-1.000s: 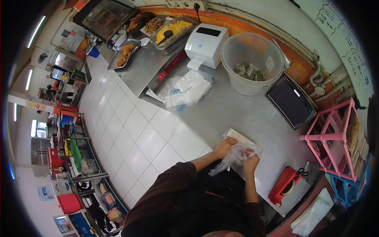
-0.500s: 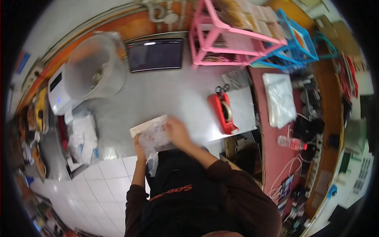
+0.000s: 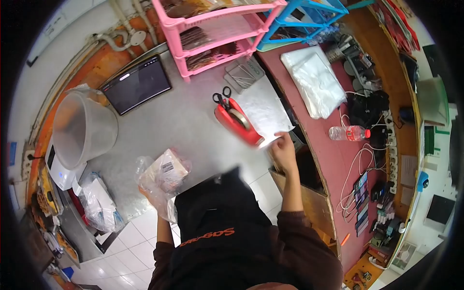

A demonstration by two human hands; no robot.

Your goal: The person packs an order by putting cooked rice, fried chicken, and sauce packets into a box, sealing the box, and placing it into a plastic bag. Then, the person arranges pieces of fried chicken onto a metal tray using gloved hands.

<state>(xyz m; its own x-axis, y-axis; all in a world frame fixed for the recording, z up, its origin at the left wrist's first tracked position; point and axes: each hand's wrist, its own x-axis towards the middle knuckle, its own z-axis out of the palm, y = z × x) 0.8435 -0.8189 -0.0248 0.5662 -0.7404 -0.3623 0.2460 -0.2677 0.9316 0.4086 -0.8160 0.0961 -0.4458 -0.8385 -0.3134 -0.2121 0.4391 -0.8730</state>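
A small pale box with a barcode label (image 3: pixel 168 169), wrapped in loose clear plastic (image 3: pixel 145 176), is in my left hand (image 3: pixel 149 194) over the front edge of the metal table. The fingers of that hand are mostly hidden under the plastic. My right hand (image 3: pixel 284 153) is just off the front end of the red tape dispenser (image 3: pixel 237 122), its fingertips pinched together. A pale strip or paper edge shows between the fingertips and the dispenser, too blurred to name. Black scissors (image 3: pixel 222 98) lie at the dispenser's back end.
Behind stand a tablet (image 3: pixel 137 83), a clear plastic bucket (image 3: pixel 82 128), a pink rack (image 3: pixel 217 41) and a blue rack (image 3: pixel 299 21). On the right are a stack of plastic bags (image 3: pixel 313 79), a water bottle (image 3: pixel 348 133) and cables. Bagged white packages (image 3: pixel 100 203) lie left.
My right hand has left the wrapped box and moved right to the dispenser's front end. My left hand keeps the box, its barcode now in sight. The camera view has turned right.
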